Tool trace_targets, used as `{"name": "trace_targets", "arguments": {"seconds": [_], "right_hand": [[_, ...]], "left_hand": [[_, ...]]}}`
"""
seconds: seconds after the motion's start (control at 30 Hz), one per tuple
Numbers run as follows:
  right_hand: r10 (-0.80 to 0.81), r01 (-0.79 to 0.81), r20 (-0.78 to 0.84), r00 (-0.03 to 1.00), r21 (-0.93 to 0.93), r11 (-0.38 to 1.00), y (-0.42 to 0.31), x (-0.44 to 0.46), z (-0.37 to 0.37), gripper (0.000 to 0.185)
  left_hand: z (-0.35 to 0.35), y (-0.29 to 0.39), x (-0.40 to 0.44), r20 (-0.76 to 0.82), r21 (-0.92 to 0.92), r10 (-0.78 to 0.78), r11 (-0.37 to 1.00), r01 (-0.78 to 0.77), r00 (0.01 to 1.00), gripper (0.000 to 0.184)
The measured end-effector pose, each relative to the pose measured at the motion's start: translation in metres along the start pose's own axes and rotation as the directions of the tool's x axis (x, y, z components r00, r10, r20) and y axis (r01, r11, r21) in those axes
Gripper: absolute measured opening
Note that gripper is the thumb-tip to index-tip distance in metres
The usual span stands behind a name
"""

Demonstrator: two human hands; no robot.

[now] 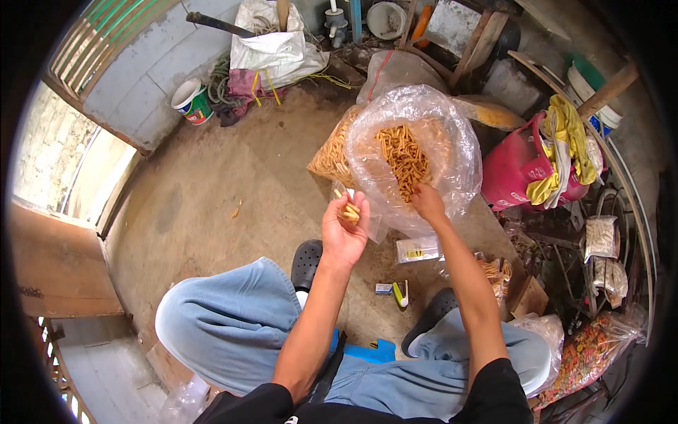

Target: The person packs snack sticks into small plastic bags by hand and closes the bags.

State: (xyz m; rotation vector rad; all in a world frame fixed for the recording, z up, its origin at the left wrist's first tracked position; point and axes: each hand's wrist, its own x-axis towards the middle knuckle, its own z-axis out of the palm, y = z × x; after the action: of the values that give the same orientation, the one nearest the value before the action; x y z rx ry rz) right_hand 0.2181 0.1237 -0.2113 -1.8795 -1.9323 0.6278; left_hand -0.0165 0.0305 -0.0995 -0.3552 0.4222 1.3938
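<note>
My left hand [345,230] is palm up, its fingers curled around a small clear plastic bag [377,225] with a few yellowish snack sticks [350,211] at the palm. A large open clear plastic bag [364,152] stands in front of me, its mouth spread wide. Brown stick snacks [402,159] fill its middle. Inside its near right side, my right hand [428,203] has its fingers bent together at the edge of the sticks; the fingertips are partly hidden. Another filled bag of sticks [328,155] leans against the large bag's left side.
A green stapler [400,294] and a small blue box [383,288] lie on the floor between my feet. Beside the large bag are a packet of clear bags [417,249] and a pink tub [519,166] with cloths. A paint bucket [192,101] stands by the wall.
</note>
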Motion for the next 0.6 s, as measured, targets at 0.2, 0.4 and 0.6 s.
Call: {"name": "trace_targets", "arguments": {"seconds": [0.2,0.4,0.6], "right_hand": [[0.183,-0.186,-0.041,0.982,-0.118,0.975,-0.022,0.013,0.003,0.033],[-0.082,0.07,-0.109,0.991,-0.117,0.991,-0.014,0.034,0.019,0.023],[-0.389,0.344,-0.034,0.921,-0.401,0.849,0.005,0.043,0.032,0.017]], "left_hand": [[0.002,-0.013,0.006,-0.054,-0.025,-0.045,0.999,0.044,0.998,0.013],[0.001,-0.026,0.013,-0.096,-0.001,-0.071,0.997,0.071,0.993,0.015],[-0.001,-0.03,0.02,-0.118,0.045,-0.056,0.997,0.062,0.991,0.018]]}}
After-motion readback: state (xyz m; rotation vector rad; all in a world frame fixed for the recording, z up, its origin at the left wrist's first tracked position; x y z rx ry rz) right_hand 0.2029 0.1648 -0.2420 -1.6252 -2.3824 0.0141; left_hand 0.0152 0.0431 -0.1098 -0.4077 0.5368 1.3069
